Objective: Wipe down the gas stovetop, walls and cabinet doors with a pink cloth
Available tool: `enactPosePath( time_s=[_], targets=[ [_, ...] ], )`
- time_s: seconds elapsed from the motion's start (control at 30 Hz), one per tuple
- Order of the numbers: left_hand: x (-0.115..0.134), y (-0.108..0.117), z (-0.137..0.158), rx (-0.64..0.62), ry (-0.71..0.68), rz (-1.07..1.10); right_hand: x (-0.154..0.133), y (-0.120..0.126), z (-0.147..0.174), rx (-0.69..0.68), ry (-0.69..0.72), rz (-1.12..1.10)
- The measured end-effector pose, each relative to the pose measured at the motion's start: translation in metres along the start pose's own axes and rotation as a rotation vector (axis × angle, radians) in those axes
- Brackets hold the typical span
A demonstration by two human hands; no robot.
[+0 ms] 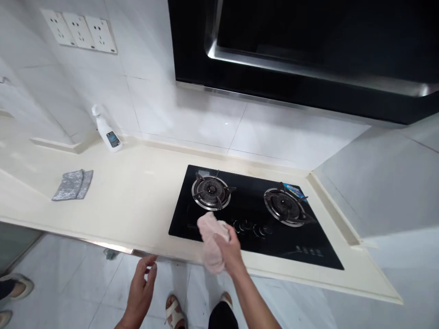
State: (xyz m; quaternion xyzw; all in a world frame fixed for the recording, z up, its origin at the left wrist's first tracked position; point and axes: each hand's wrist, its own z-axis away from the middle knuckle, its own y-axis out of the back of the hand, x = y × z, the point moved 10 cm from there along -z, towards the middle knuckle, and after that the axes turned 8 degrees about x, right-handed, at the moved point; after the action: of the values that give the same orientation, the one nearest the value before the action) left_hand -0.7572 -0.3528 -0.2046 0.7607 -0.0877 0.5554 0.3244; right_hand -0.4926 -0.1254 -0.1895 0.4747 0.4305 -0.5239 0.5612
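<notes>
Gripping crumpled pink cloth by a glossy stove: right hand, six o'clock; left hand half-open, seven; smooth cream counter, tiled wall, twelve.

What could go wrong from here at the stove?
The pink cloth in the right hand sits close to the left burner, whose metal prongs could snag a loose fold. The control knobs are just beside that hand, so a sideways swipe might turn one.

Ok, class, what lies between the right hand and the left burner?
The pink cloth, gripped by the right hand: in the head view, its upper end overlaps the hob just in front of the left burner.
</notes>
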Motion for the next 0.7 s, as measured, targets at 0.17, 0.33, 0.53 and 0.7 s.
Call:
enactPosePath(
  time_s=[0.17,0.33,0.53,0.7],
  targets=[
    [-0.014,-0.017,-0.002,-0.046,0.092,0.036,-0.053,0.087,-0.076,0.36,0.067,0.196],
    [-0.001,-0.037,-0.002,-0.054,0.103,0.069,-0.075,0.095,-0.163,0.382,0.065,0.568],
    [0.016,-0.047,-0.001,-0.089,0.082,0.028,-0.055,0.038,-0.193,0.088,0.116,1.077],
    [0.034,-0.07,-0.008,-0.139,0.015,0.053,-0.042,-0.004,-0.156,-0.092,0.227,1.329]
  ],
)
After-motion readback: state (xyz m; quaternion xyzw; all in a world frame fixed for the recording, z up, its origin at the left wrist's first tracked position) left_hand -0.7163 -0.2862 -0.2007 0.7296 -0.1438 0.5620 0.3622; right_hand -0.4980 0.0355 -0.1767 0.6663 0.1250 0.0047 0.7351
